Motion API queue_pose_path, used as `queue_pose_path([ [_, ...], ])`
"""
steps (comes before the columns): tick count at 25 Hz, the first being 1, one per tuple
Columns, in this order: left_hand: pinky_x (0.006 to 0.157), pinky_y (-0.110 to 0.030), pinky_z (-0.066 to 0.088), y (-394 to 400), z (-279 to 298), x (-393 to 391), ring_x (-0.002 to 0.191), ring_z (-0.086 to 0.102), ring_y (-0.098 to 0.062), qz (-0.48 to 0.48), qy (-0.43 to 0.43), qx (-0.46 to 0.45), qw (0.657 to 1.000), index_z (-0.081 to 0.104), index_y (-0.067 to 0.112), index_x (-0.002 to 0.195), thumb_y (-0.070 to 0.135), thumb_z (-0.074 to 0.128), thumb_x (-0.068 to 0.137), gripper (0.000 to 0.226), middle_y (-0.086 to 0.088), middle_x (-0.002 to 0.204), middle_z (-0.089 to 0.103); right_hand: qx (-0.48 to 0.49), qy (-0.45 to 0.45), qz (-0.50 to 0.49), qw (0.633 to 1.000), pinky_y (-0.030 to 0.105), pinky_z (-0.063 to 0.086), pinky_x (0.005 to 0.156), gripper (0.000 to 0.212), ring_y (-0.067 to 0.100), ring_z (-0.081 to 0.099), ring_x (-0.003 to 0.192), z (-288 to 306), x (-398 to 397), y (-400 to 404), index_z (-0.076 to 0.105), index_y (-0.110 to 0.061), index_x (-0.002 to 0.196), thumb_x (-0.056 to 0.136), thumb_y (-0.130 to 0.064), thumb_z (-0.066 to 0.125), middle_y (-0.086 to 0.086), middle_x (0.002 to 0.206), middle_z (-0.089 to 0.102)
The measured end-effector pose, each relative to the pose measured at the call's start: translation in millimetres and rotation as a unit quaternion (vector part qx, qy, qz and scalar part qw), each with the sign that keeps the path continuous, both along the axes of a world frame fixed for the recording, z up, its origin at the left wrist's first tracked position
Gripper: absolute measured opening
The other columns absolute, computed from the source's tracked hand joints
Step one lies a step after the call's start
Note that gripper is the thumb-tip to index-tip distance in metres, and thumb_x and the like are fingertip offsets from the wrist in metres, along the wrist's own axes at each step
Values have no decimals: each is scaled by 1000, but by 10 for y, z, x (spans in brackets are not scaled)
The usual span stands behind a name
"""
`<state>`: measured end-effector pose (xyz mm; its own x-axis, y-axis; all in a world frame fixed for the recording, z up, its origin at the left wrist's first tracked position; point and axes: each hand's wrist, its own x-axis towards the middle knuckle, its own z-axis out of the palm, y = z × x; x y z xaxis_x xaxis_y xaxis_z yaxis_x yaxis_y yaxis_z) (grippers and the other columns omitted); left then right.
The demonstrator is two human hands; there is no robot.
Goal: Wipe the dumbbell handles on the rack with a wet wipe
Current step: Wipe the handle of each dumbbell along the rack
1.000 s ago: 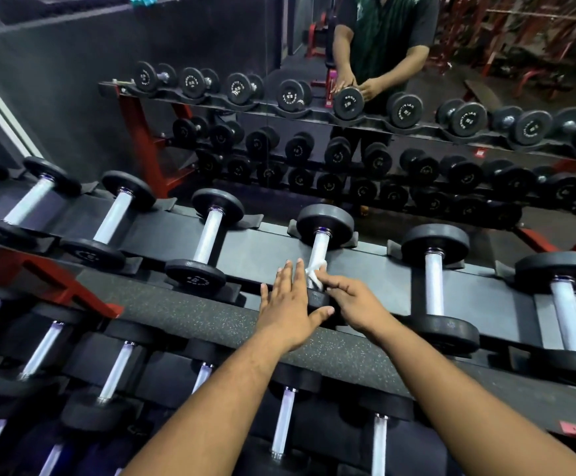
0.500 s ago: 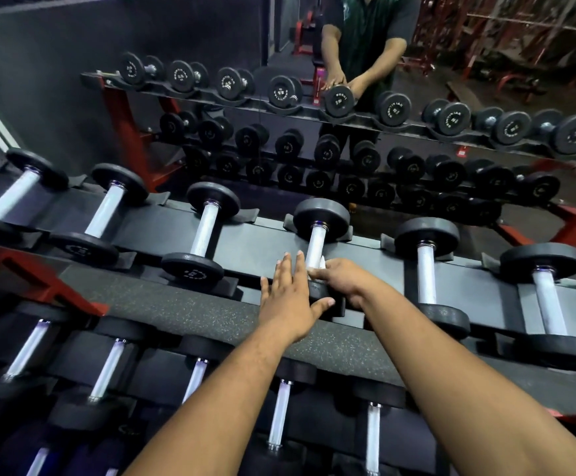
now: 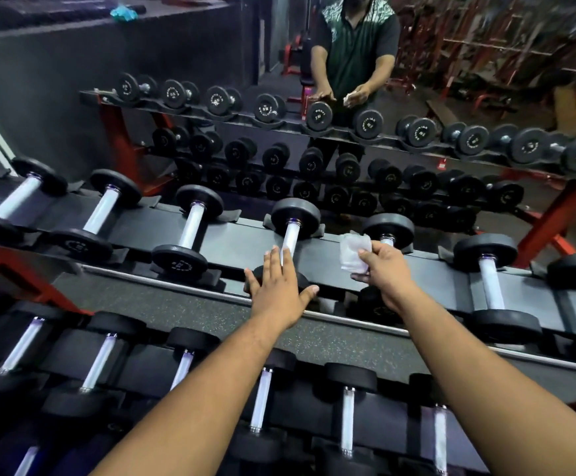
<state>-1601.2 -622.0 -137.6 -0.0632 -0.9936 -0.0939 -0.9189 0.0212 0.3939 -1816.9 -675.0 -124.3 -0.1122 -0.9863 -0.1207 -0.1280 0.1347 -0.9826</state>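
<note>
The right hand has lifted the crumpled white wet wipe off the chrome dumbbell handle beneath the flat, open left hand, pinching it toward the next dumbbell rightward.

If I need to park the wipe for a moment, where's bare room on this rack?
The speckled rubber strip between the top and lower dumbbell rows is bare left of the left hand. The flat shelf between handles is narrower. Near the right hand holding the wet wipe, dumbbell heads crowd in.
</note>
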Motion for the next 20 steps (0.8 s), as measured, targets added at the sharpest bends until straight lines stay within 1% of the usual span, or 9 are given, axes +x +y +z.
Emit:
queue_pose_path([
  [2,118,-62,-15,103,65,-328,153,-22,-25,-14,-6,-4,1000,-22,13,157,70,34,97,99,-10,166,-25,-35,42,-14,998,31,61,66,18,21,68,85,31,-378,23,68,-16,104,101,-7,52,9,98,69],
  [5,119,-60,-16,195,84,-892,152,-25,-22,-24,14,23,999,-23,14,157,71,33,96,100,-8,165,-27,-69,170,36,982,38,61,75,16,22,67,85,-9,-840,21,67,-17,100,97,-10,53,6,90,68],
  [6,120,-59,-15,206,77,-1090,152,-25,-22,-27,18,32,999,-22,15,157,72,33,96,101,-7,165,-27,-83,230,60,968,42,60,79,18,23,68,86,-47,-982,2,68,-20,101,95,-14,53,4,90,70],
  [8,121,-59,-12,200,28,-1441,153,-24,-21,-31,15,43,998,-21,14,157,73,33,95,101,-7,166,-26,-114,331,106,931,39,54,87,29,23,68,95,-49,-1175,-10,71,-26,113,93,-13,55,2,102,75],
  [12,123,-55,-12,168,-28,-1920,153,-22,-21,-16,37,56,998,-21,14,158,75,31,94,102,-6,166,-26,-183,455,215,844,40,48,100,41,26,60,122,-74,-1372,-104,65,-26,132,95,-12,55,3,136,63],
  [15,123,-55,-11,117,-57,-2054,153,-24,-22,-21,18,68,997,-23,15,157,74,32,95,102,-5,163,-31,-181,522,371,746,37,43,109,48,13,38,144,-194,-1453,-215,55,-36,141,96,-21,47,-14,155,42],
  [17,124,-53,-8,77,-93,-2040,152,-25,-22,-21,7,63,998,-23,15,157,69,32,98,97,-4,163,-32,-197,563,435,675,41,43,109,52,10,27,149,-232,-1483,-332,50,-33,146,97,-16,49,-15,159,34],
  [19,125,-48,-8,47,-125,-2019,152,-25,-21,-20,14,58,998,-23,14,157,64,33,101,93,-5,163,-31,-222,608,443,620,42,35,115,62,13,17,152,-186,-1469,-439,37,-28,154,97,-10,50,-8,164,23],
  [20,125,-46,-8,40,-133,-2020,152,-25,-21,-19,19,56,998,-23,14,157,62,34,102,93,-5,164,-31,-225,637,413,611,45,29,118,68,16,11,154,-153,-1445,-477,25,-26,158,97,-8,48,-5,167,16],
])
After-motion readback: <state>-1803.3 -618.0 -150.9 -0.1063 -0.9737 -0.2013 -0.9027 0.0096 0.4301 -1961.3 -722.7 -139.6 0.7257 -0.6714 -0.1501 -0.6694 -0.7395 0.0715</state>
